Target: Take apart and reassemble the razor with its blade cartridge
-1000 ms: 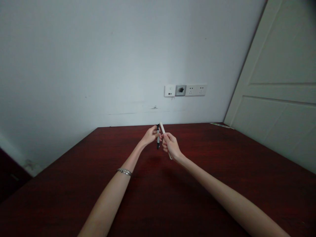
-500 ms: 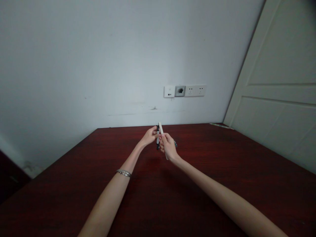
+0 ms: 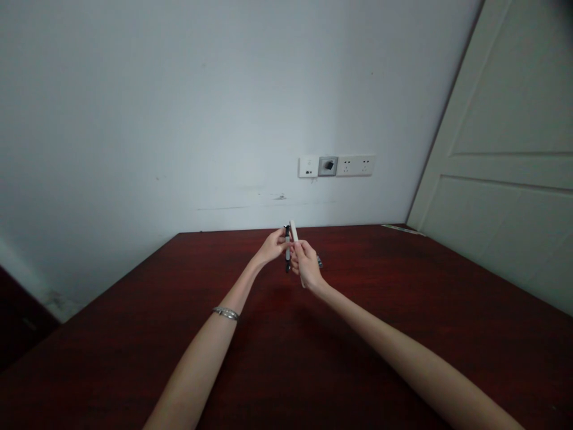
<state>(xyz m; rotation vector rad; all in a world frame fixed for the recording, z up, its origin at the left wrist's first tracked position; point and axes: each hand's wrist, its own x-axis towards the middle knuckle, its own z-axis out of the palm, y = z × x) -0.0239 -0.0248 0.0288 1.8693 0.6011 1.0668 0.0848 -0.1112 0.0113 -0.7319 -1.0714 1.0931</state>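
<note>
Both arms reach out over a dark red wooden table (image 3: 358, 334). My left hand (image 3: 271, 246) pinches a thin black and white pen (image 3: 287, 251) that stands nearly upright. My right hand (image 3: 306, 265) is closed round a white stick-like piece (image 3: 294, 230) whose top pokes out just right of the pen; its lower end is hidden by my fingers. The two hands touch, a little above the table. A silver bracelet (image 3: 226, 312) circles my left wrist. A small dark object (image 3: 319, 261) lies on the table just behind my right hand.
A white wall rises behind the table with a row of sockets (image 3: 336, 165). A white door (image 3: 510, 161) stands at the right. A thin pale strip (image 3: 400, 228) lies at the table's far right corner.
My right hand has turned the white piece more upright and drawn it closer to the pen. Its lower end no longer shows below the hand. The small dark object behind the hand has come into sight.
</note>
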